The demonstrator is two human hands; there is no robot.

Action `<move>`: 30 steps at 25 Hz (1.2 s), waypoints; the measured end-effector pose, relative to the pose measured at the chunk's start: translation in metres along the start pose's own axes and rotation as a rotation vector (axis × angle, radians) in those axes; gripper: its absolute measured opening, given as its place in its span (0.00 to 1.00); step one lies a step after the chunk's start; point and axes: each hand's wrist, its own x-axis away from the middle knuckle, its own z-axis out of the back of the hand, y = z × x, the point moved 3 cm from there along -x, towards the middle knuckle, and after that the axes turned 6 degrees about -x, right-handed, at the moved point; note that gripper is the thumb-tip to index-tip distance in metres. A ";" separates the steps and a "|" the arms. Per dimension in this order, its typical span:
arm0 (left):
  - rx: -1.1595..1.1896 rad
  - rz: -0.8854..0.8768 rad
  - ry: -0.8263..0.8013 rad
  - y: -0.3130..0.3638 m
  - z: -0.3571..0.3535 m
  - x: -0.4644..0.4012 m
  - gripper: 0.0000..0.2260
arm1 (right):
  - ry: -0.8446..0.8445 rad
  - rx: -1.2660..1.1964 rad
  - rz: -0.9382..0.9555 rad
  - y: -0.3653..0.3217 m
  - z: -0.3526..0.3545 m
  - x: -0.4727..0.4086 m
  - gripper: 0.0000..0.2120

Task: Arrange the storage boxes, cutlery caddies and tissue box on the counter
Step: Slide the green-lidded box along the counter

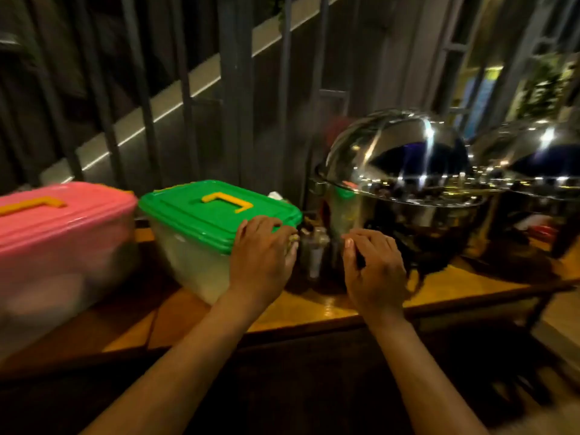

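A clear storage box with a green lid and yellow handle stands mid-counter. To its left is a blurred box with a pink lid. Between the green box and a steel dome sits a dark cutlery caddy holding upright pieces. My left hand lies in front of the green box's right corner, fingertips pressed to the caddy's left side. My right hand curls around the caddy's right side. The caddy's lower part is in shadow. A bit of white shows behind the green lid.
Two polished steel chafing dishes, one just right of the caddy and another at the far right, fill that side of the wooden counter. Dark vertical railings run right behind the counter.
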 end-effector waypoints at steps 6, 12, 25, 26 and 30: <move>-0.284 0.181 -0.134 -0.044 -0.027 -0.002 0.24 | -0.247 -0.192 -0.056 0.011 -0.104 -0.045 0.13; -0.058 0.320 -0.040 -0.064 -0.025 -0.003 0.19 | -0.608 -0.489 -0.214 0.028 -0.185 -0.079 0.18; 0.603 0.841 0.051 -0.173 -0.011 0.024 0.32 | -0.418 -0.233 -0.130 -0.049 -0.148 -0.012 0.36; 0.638 0.844 0.019 -0.179 -0.009 0.022 0.30 | -0.421 -0.197 -0.142 -0.057 -0.147 -0.008 0.37; 0.649 0.791 -0.052 -0.201 0.001 0.012 0.22 | -0.493 -0.146 -0.083 -0.067 -0.159 -0.013 0.39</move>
